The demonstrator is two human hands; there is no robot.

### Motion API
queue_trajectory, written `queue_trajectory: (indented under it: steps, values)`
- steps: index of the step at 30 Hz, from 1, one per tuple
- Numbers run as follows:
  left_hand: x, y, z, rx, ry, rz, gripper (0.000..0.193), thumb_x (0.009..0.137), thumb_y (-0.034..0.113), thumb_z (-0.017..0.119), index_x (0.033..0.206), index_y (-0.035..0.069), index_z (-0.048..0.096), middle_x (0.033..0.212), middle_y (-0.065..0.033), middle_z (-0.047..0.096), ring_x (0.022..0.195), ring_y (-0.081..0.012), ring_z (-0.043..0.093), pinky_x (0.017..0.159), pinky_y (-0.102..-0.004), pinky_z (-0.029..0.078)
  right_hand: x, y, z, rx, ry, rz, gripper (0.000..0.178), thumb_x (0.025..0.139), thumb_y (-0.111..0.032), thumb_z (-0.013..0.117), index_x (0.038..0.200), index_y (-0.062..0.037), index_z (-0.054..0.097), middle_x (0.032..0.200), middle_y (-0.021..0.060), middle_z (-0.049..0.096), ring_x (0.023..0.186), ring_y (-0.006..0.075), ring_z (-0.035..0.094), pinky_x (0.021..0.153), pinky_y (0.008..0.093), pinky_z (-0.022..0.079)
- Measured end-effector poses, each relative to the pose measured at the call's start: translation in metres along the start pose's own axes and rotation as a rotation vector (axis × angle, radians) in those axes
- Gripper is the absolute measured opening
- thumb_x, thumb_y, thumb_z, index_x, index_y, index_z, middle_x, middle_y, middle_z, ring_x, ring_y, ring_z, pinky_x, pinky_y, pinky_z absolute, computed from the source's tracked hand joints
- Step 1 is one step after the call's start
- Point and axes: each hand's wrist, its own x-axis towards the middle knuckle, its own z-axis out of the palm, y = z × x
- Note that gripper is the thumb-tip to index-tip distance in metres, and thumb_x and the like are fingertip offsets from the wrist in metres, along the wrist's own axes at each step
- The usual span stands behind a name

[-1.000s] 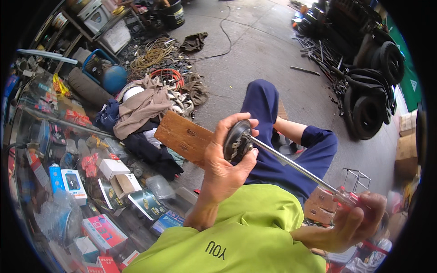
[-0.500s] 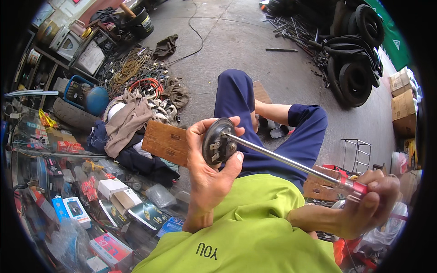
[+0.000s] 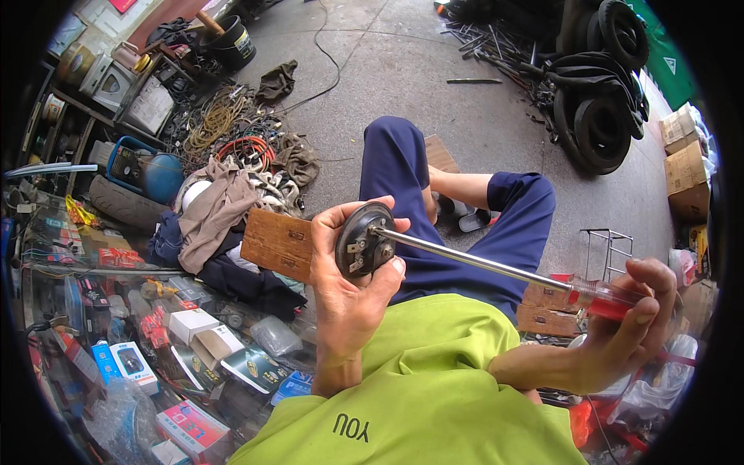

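My left hand grips a round black disc horn by its rim, with the fingers behind and the thumb at its lower edge. Metal terminals and a bolt show on its face. The tip of a long screwdriver touches the upper part of that face, at a screw that the tip hides. Its steel shaft slants down to the right, ending in a clear red handle. My right hand has thumb and fingers around the handle, more loosely than a full fist.
Boxed parts and plastic packets crowd the lower left. Beyond them are a wooden board, a heap of clothes and tangled cables. Black tyres stand far right, near cardboard boxes. A metal rack lies nearer.
My right hand's fingers have loosened and shifted around the screwdriver handle, showing more of it. The tip stays on the horn. Horn and left hand have moved slightly left in view.
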Motion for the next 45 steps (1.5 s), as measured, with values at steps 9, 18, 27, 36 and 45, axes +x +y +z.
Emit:
queue_trajectory:
  steps: [9, 18, 27, 36, 45]
  values:
    - [0.003, 0.005, -0.003, 0.008, 0.064, 0.055, 0.052, 0.076, -0.01, 0.059, 0.122, 0.002, 0.038, 0.122, -0.0199, 0.055, 0.108, -0.0211, 0.06, 0.069, -0.0222, 0.054, 0.002, 0.0, 0.012, 0.057, -0.168, -0.214, 0.048, 0.08, -0.033, 0.078, 0.09, 0.0058, 0.053, 0.068, 0.009, 0.05, 0.051, 0.0146, 0.05, 0.049, 0.0246, 0.04]
    - [0.0, 0.0, -0.001, -0.009, 0.04, -0.004, 0.052, 0.076, -0.01, 0.058, 0.122, 0.001, 0.038, 0.121, -0.0189, 0.055, 0.109, -0.021, 0.06, 0.089, -0.0293, 0.049, 0.003, 0.003, -0.003, 0.018, -0.18, -0.105, 0.047, 0.082, -0.034, 0.075, 0.098, 0.0029, 0.052, 0.073, 0.0138, 0.055, 0.056, 0.0152, 0.053, 0.053, 0.0242, 0.042]
    - [0.003, 0.006, -0.005, -0.012, 0.06, 0.078, 0.052, 0.075, -0.011, 0.058, 0.122, 0.001, 0.038, 0.122, -0.0189, 0.055, 0.108, -0.0198, 0.06, 0.066, -0.0208, 0.054, 0.006, 0.001, 0.011, 0.117, -0.24, -0.199, 0.042, 0.08, -0.031, 0.077, 0.093, 0.0016, 0.054, 0.07, 0.0151, 0.057, 0.052, 0.0147, 0.054, 0.05, 0.0238, 0.042]
    - [0.005, 0.016, 0.002, -0.007, 0.06, 0.059, 0.053, 0.076, -0.012, 0.058, 0.123, 0.002, 0.038, 0.123, -0.0187, 0.054, 0.108, -0.02, 0.06, 0.07, -0.0218, 0.054, 0.007, -0.004, 0.009, 0.107, -0.253, -0.277, 0.039, 0.079, -0.026, 0.078, 0.086, 0.0052, 0.057, 0.069, 0.0119, 0.053, 0.055, 0.0172, 0.053, 0.049, 0.0245, 0.04]
    - [0.003, 0.027, 0.011, -0.165, -0.087, -0.011, 0.054, 0.076, -0.01, 0.059, 0.124, 0.0, 0.037, 0.123, -0.0212, 0.055, 0.106, -0.0218, 0.06, 0.069, -0.0273, 0.056, 0.008, -0.019, 0.003, 0.175, -0.068, -0.107, 0.047, 0.086, -0.035, 0.07, 0.099, 0.0077, 0.055, 0.077, 0.0134, 0.055, 0.051, 0.0148, 0.054, 0.046, 0.022, 0.041]
